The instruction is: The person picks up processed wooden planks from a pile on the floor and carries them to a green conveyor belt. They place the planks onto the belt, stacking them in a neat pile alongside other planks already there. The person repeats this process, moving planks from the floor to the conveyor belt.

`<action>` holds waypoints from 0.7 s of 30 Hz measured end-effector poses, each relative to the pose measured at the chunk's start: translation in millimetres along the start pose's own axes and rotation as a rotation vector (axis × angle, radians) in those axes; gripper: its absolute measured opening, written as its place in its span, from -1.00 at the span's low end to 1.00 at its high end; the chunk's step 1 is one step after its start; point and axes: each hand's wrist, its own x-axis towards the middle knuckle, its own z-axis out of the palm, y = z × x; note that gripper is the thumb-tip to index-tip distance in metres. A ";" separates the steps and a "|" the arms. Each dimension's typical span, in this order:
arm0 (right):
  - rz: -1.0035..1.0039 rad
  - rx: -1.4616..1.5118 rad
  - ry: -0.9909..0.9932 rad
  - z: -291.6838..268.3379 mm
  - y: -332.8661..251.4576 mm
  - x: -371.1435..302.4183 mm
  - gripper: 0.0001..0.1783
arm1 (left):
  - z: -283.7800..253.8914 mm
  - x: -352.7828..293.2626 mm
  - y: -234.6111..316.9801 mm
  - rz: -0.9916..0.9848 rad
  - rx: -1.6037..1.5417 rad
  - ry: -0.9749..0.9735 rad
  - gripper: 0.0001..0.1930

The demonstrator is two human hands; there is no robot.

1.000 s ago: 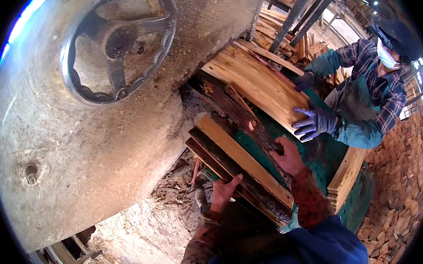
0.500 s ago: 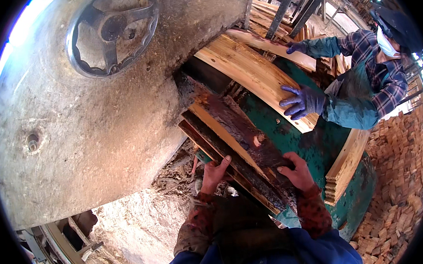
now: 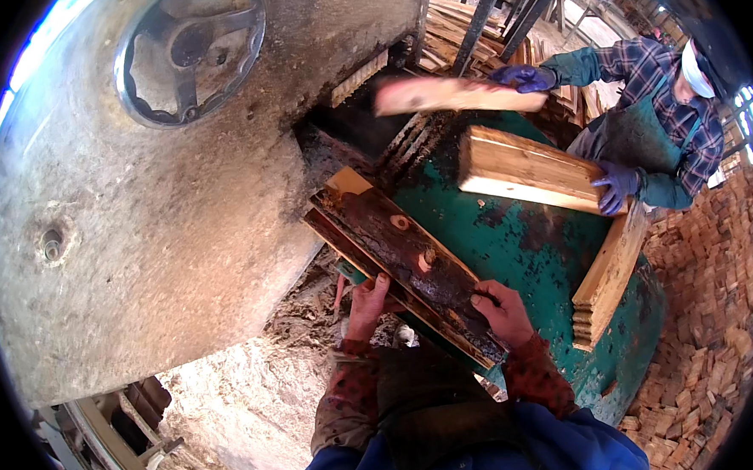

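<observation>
A dark, bark-faced wooden slab with two knots lies at a slant on top of other boards in front of me. My left hand is closed on the near long edge of these boards, thumb on top. My right hand grips the slab's near right end, thumb on the bark and fingers over the far edge. The boards rest at the edge of a green metal table. Across it, a co-worker in purple gloves holds a stack of pale boards in one hand and a blurred reddish board in the other.
A large worn machine casing with a handwheel fills the left. Further pale boards lie stacked on the table's right side. Cut wood blocks are piled beyond it. Metal posts stand at the back.
My right hand has drawn the bark-faced slab leftward onto the other boards. The co-worker has pulled the pale boards back from the machine and swung the reddish board apart from them.
</observation>
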 end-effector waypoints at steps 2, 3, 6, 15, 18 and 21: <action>0.020 0.005 -0.018 1.2 10.0 -7.7 -0.74 | -5.5 0.3 -3.6 0.011 0.053 -0.031 -0.49; 0.021 -0.041 -0.042 1.8 13.7 -12.1 -0.74 | -2.0 -0.7 -0.4 0.016 0.080 -0.047 -0.48; 0.008 -0.200 -0.092 5.8 12.3 -22.4 -0.73 | 14.2 -7.9 5.6 0.122 0.104 -0.026 -0.51; -0.322 -0.551 0.069 -0.4 3.9 -16.2 -0.67 | 26.7 5.3 -0.8 0.164 0.112 0.133 -0.60; -0.240 -0.583 0.032 -16.6 12.5 -17.0 -0.58 | 24.3 0.9 -3.6 0.164 0.166 0.191 -0.56; -0.211 -0.550 -0.047 -23.9 11.0 -4.1 -0.50 | 31.8 -6.9 5.9 0.158 0.248 0.222 -0.51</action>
